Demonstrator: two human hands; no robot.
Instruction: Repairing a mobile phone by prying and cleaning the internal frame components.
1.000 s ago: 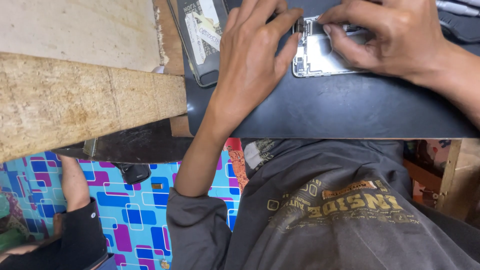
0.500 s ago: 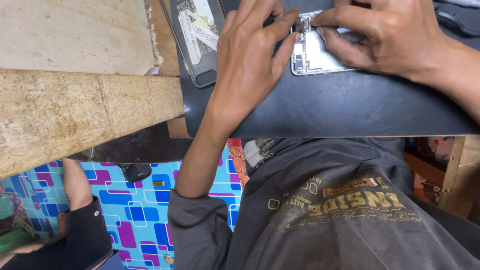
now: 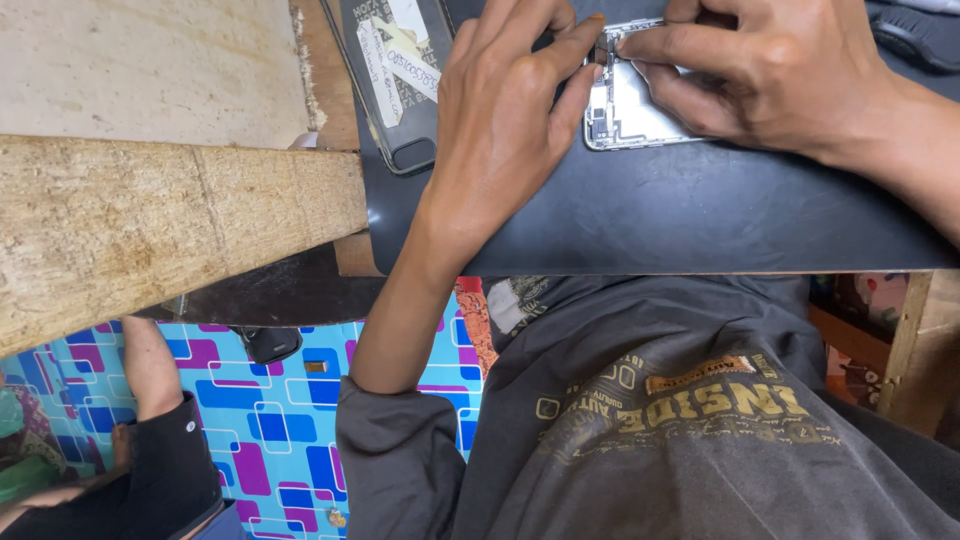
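A matt black mat (image 3: 700, 215) lies on rough bare wood (image 3: 150, 230), beside a glossy phone (image 3: 400, 80) with paper labels.

A rough wooden beam (image 3: 170, 235) crosses the left side. Just beyond its right end a dark phone with paper labels taped on (image 3: 395, 80) lies on a black mat (image 3: 680, 215). Below the beam spreads a blue floor covering with purple and white rectangles (image 3: 275, 420), where another person's dark sleeve (image 3: 165, 480) shows.

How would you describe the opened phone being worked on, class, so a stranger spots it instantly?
Start at the dark work mat on the bench. Near its far edge both hands, left hand and right hand, meet over the opened phone. Unlike the dark taped phone beside it, it shows pale, bare insides.
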